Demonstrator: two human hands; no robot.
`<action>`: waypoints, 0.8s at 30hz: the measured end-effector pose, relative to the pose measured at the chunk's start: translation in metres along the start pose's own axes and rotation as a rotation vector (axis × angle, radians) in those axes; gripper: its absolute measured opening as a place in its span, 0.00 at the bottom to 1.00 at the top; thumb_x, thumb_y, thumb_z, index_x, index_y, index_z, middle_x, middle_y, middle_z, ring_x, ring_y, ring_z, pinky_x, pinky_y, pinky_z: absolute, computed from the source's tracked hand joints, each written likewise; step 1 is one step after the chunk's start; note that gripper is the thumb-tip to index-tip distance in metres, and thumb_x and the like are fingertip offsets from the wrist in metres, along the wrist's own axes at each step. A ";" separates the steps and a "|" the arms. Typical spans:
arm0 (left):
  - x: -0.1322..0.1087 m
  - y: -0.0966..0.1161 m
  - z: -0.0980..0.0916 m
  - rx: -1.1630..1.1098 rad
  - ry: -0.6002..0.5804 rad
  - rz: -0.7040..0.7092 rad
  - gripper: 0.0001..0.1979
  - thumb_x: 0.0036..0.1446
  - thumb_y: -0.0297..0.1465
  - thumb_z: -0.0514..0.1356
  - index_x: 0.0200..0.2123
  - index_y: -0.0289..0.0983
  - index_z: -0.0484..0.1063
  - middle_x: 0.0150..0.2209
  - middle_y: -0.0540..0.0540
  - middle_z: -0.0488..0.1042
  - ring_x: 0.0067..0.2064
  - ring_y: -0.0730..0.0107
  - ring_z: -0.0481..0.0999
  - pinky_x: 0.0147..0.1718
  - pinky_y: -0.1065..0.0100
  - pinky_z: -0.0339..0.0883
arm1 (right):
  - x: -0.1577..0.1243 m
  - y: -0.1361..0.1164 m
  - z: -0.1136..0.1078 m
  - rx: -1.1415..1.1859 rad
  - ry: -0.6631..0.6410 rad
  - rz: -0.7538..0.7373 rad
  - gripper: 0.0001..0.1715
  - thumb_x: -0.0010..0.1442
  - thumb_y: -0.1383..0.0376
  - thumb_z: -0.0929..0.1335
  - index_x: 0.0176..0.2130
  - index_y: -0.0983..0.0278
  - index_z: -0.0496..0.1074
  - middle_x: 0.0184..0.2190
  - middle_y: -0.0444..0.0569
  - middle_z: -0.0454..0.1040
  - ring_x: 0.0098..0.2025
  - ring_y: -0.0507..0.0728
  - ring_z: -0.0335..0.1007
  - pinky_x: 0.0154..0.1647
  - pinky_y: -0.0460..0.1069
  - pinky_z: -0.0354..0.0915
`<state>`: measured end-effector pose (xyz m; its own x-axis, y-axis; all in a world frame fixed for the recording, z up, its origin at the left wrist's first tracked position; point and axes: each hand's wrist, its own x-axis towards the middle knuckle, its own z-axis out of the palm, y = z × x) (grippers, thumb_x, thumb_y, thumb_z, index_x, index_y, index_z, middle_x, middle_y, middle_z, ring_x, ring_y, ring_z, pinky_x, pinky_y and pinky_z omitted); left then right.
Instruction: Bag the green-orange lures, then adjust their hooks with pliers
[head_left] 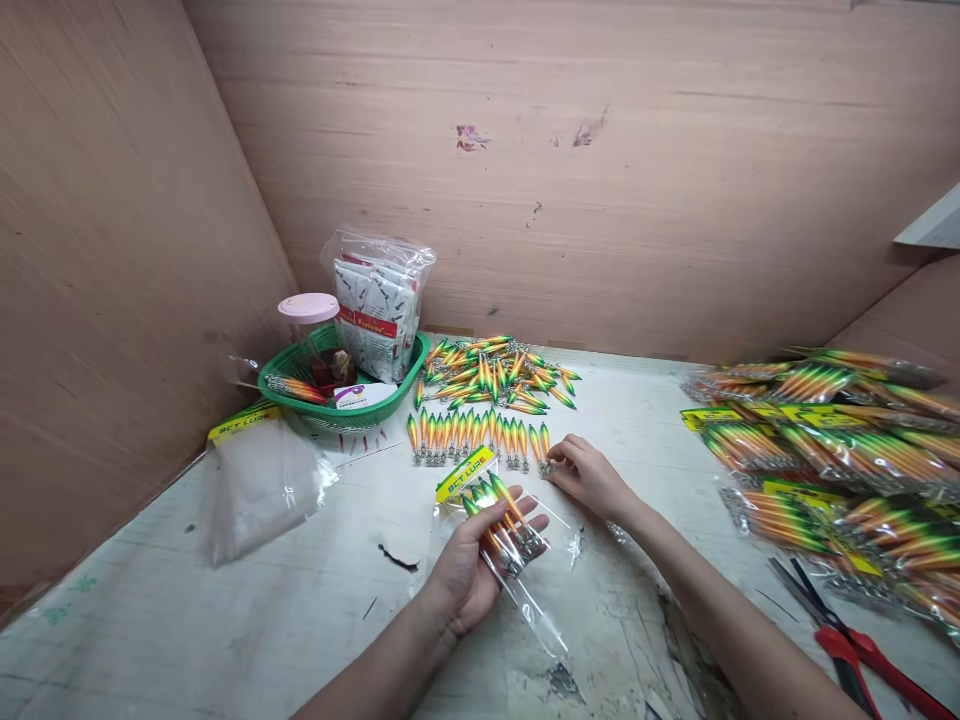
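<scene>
My left hand [469,575] lies palm up, thumb closed over several squid lures [504,520], green, yellow and orange with spiky metal hooks at one end. A clear plastic bag [536,610] with a yellow "BCT LURE" header [465,475] is at the same hand; whether those lures are inside it or on top, I cannot tell. My right hand [592,478] pinches the hook end of a squid lure [545,440] at the right end of an upright row [457,435]. Behind the row lies a loose heap of like lures [491,372].
A green basket [405,398] at the back left holds a pink-lidded jar [309,308] and a bag of printed packets [379,315]. Clear header bags [262,490] lie before it. Packed lures [825,440] are piled right, near red-handled scissors [844,640]. Wooden walls enclose the table.
</scene>
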<state>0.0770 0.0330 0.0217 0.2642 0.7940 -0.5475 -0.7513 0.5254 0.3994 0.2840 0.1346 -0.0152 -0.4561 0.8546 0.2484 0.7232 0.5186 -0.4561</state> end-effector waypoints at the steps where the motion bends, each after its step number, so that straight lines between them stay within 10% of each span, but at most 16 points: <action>1: 0.000 0.000 0.000 0.002 0.004 -0.003 0.15 0.59 0.26 0.58 0.49 0.26 0.69 0.49 0.33 0.76 0.45 0.51 0.80 0.36 0.60 0.77 | 0.000 0.000 0.000 0.000 -0.001 -0.001 0.12 0.64 0.59 0.66 0.42 0.65 0.70 0.40 0.48 0.72 0.39 0.53 0.70 0.39 0.52 0.69; 7: 0.001 -0.002 -0.002 0.022 -0.005 -0.009 0.15 0.59 0.25 0.57 0.49 0.27 0.69 0.49 0.33 0.77 0.45 0.52 0.80 0.37 0.59 0.77 | 0.007 -0.008 -0.006 0.033 0.043 0.010 0.10 0.63 0.60 0.67 0.36 0.65 0.70 0.35 0.47 0.71 0.36 0.54 0.69 0.37 0.52 0.68; 11: 0.003 0.000 -0.002 0.008 0.010 0.006 0.15 0.59 0.26 0.58 0.49 0.26 0.69 0.50 0.33 0.76 0.44 0.52 0.80 0.37 0.59 0.77 | -0.027 -0.036 -0.054 0.127 0.093 0.010 0.06 0.62 0.62 0.64 0.36 0.62 0.68 0.32 0.49 0.70 0.32 0.55 0.67 0.34 0.52 0.68; 16: 0.003 0.003 -0.001 -0.020 0.023 -0.005 0.14 0.60 0.25 0.57 0.49 0.27 0.70 0.50 0.33 0.76 0.44 0.52 0.80 0.39 0.58 0.76 | -0.091 -0.089 -0.122 0.403 -0.261 -0.193 0.09 0.60 0.67 0.68 0.43 0.58 0.69 0.33 0.48 0.73 0.35 0.57 0.72 0.35 0.50 0.71; 19: 0.003 0.002 -0.001 -0.013 0.017 -0.011 0.14 0.59 0.25 0.58 0.48 0.28 0.71 0.49 0.34 0.76 0.44 0.53 0.80 0.43 0.56 0.75 | -0.101 -0.113 -0.113 0.263 -0.373 -0.216 0.13 0.58 0.72 0.69 0.42 0.57 0.69 0.34 0.47 0.74 0.38 0.56 0.72 0.39 0.49 0.71; 24: 0.003 -0.002 -0.002 0.027 -0.032 0.020 0.09 0.59 0.25 0.58 0.41 0.28 0.74 0.44 0.35 0.79 0.42 0.54 0.81 0.46 0.55 0.73 | -0.092 -0.121 -0.056 -0.003 0.068 -0.270 0.11 0.59 0.74 0.65 0.42 0.62 0.68 0.31 0.48 0.74 0.34 0.56 0.68 0.31 0.49 0.68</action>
<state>0.0782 0.0337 0.0180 0.2688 0.8137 -0.5154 -0.7399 0.5170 0.4304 0.2679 -0.0049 0.0652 -0.5968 0.6855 0.4171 0.5822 0.7276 -0.3628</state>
